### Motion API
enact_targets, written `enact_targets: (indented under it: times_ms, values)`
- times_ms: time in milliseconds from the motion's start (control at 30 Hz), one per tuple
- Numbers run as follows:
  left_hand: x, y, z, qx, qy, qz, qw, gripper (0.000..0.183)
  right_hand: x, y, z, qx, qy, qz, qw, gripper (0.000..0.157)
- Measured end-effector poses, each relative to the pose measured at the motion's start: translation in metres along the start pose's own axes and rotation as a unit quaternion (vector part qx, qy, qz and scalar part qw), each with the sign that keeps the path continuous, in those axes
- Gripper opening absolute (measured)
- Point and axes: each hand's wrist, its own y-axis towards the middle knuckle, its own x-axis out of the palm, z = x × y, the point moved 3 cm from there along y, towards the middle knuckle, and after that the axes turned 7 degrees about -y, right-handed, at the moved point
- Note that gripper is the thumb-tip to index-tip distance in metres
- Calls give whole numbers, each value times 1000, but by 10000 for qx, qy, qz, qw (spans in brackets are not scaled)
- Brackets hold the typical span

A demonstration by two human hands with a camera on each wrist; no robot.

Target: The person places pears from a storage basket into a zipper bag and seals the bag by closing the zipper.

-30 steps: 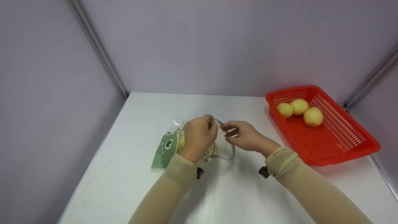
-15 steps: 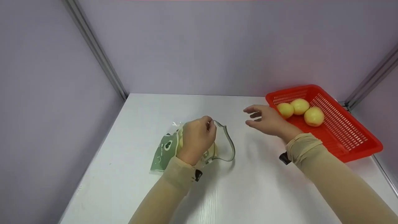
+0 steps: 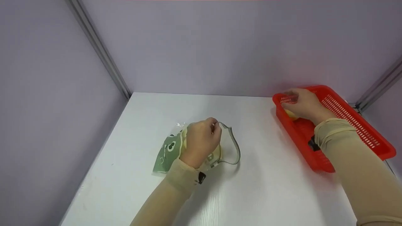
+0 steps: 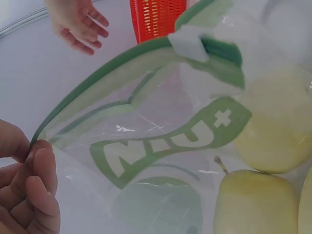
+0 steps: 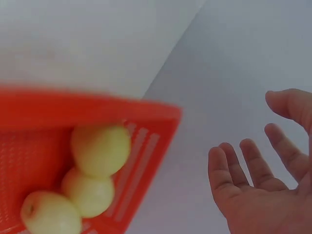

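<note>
My left hand (image 3: 201, 141) pinches the rim of a clear plastic zip bag (image 3: 167, 153) with green print, lying on the table. In the left wrist view its thumb and fingers grip the green zip edge (image 4: 97, 74), and the mouth gapes. Yellow apples (image 4: 256, 200) sit inside the bag. Over the far left end of a red plastic basket (image 3: 296, 142) hovers my right hand (image 3: 303, 105), its fingers spread and holding nothing. One yellow apple (image 3: 291, 115) shows beneath it, while the right wrist view has three apples (image 5: 100, 150) grouped in a basket corner.
The white table (image 3: 251, 191) meets a pale back wall (image 3: 201, 47), with side walls at left and right. The basket's slotted rim stands up from the table along the right side.
My right hand has left the bag's rim and swung right and away to the basket, over the apples. The left hand keeps its grip on the bag's rim with hardly any movement.
</note>
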Motion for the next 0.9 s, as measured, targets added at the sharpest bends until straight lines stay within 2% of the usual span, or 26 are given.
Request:
enact_targets:
  times_ms: [133, 300, 433, 567, 767, 900]
  values:
    - [1, -2, 1, -49, -43, -106, 9999, 16, 3, 1, 29, 348, 77, -244, 9991, 65]
    - [0, -5, 2, -13, -38, -194, 9998, 16, 11, 1, 52, 392, -114, -374, 9985, 64]
    - [-1, -8, 2, -114, -72, -328, 9994, 16, 16, 5, 59, 305, -458, -422, 9976, 60]
    - [-4, -9, 3, -133, -106, -315, 9994, 16, 19, 12, 63, 218, -749, -518, 9956, 62]
    - [-8, -13, 5, -134, -167, -308, 9993, 15, 27, 19, 71, 482, -930, -856, 9908, 70]
    - [-10, -16, 8, -100, -197, -355, 9991, 15, 35, 21, 77, 455, -1042, -925, 9892, 67]
